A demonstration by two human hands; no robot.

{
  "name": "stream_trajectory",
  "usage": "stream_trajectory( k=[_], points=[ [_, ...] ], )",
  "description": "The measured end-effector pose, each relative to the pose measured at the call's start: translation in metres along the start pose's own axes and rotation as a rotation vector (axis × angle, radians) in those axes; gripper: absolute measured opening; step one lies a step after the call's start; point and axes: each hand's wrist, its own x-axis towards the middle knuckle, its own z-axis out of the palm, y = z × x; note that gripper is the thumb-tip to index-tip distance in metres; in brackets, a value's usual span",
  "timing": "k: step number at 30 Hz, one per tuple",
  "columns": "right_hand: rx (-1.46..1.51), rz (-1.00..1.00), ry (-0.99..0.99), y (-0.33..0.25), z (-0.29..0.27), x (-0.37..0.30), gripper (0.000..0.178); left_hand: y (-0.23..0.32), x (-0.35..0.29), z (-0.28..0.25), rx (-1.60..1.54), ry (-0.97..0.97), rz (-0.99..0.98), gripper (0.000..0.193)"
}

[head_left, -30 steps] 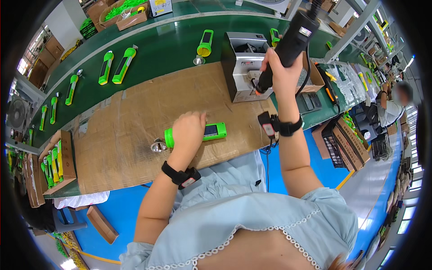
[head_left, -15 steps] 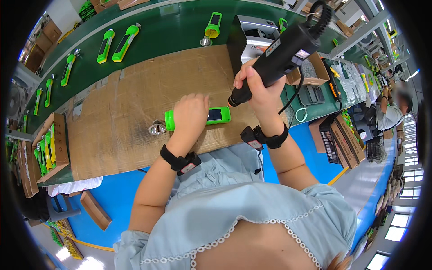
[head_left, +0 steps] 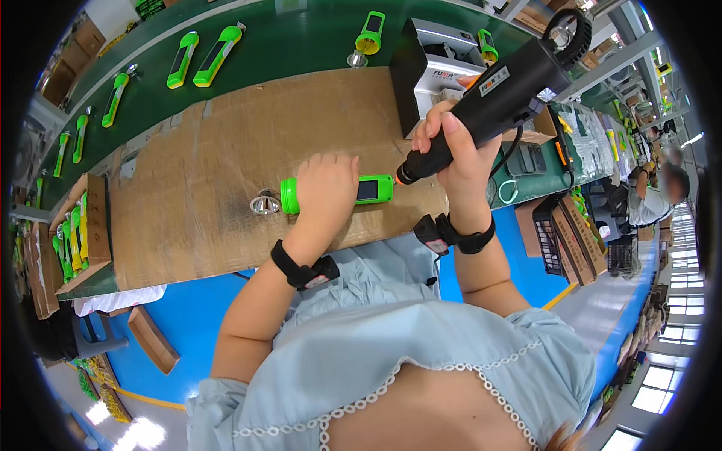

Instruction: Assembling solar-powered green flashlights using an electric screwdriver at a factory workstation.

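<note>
My left hand [head_left: 325, 189] is wrapped over the middle of a green flashlight [head_left: 382, 189], which lies sideways on the cardboard. A dark panel shows to the right of my fingers. Beside its open-looking left end rests a shiny reflector [head_left: 265, 203]. My right hand [head_left: 462, 154] grips a black electric screwdriver [head_left: 508, 94], tilted with its cable end up to the right. Its orange-tipped nose sits right by the flashlight's right end; whether they touch I cannot tell.
The cardboard sheet [head_left: 203, 195] covers the green bench. Several green flashlights [head_left: 218, 56] lie along the back and left. A grey-and-black box [head_left: 436, 71] stands behind my right hand. At left is a carton of flashlights [head_left: 94, 240]. Another person [head_left: 653, 195] sits far right.
The screwdriver's nose has shifted slightly right and down, from just above the flashlight's right end to beside it. My left hand keeps its hold; the whole view has shifted a little.
</note>
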Motion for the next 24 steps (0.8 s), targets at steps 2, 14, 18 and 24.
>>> stream_trajectory(
  k=[2,14,18,24],
  points=[
    [-0.018,0.034,-0.007,-0.006,0.004,-0.001,0.046,0.002,-0.007,-0.001,0.008,0.010,-0.002,0.023],
    [0.164,0.056,-0.025,-0.001,0.007,-0.005,0.047,0.008,-0.019,-0.008,0.011,0.119,0.028,0.016],
    [0.078,0.068,-0.042,0.002,0.001,-0.003,0.045,0.009,-0.020,-0.009,0.017,0.126,0.040,0.014],
    [-0.009,0.033,-0.061,0.004,0.001,-0.004,0.045,0.008,-0.018,-0.008,-0.008,0.126,0.037,0.015]
  ],
)
